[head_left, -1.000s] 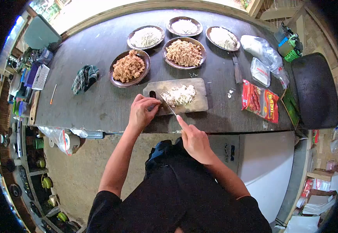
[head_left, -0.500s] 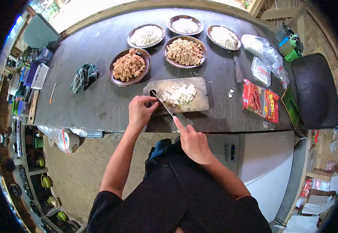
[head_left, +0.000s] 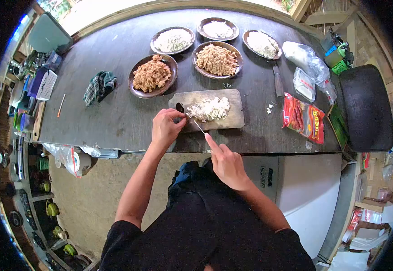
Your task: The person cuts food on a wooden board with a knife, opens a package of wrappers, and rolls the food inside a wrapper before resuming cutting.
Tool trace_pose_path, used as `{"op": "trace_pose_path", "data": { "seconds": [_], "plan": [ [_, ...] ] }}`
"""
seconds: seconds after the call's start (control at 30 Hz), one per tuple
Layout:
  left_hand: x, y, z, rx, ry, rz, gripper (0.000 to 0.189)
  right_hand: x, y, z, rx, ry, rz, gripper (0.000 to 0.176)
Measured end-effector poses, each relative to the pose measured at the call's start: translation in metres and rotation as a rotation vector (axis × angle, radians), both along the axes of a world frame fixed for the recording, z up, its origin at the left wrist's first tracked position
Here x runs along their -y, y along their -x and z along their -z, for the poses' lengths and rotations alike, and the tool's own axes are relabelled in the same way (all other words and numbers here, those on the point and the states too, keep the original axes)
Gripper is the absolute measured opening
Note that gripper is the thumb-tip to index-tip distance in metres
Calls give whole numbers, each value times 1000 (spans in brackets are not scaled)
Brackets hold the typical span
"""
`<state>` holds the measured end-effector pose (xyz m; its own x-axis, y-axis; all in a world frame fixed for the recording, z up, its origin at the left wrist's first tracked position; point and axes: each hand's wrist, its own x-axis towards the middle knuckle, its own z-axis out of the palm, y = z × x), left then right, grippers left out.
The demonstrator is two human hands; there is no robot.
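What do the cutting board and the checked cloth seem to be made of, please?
Cutting board: probably wood, dull and worn, judging by its brownish, stained surface.
Checked cloth: apparently woven fabric, matte, as it lies crumpled in soft folds; which fibre, I cannot tell.

No text was surely legible: the red-and-yellow sausage packet (head_left: pixel 303 119) bore blurred lettering, the white plastic pack (head_left: pixel 304 85) indistinct red print, the grey panel (head_left: pixel 255 163) unclear dark characters.
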<state>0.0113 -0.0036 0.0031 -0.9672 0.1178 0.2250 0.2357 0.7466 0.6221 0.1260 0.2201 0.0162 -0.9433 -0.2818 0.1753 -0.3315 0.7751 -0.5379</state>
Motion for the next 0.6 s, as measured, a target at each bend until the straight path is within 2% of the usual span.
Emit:
{"op": "trace_pose_path", "data": {
  "seconds": [0.17, 0.27, 0.43, 0.6],
  "plan": [
    [-2, -2, 2, -113, 16, 21, 13, 1, -2, -2, 37, -34, -25, 69],
    [-5, -2, -1, -46, -19, 7, 14, 4, 0, 0, 59, -67, -6, 68],
    [-4, -3, 4, -118, -37, 14, 13, 6, 3, -1, 77, -88, 15, 66],
    [-5, -3, -5, -58, -75, -9, 13, -4, 1, 1, 46, -10, 30, 66]
  ]
}}
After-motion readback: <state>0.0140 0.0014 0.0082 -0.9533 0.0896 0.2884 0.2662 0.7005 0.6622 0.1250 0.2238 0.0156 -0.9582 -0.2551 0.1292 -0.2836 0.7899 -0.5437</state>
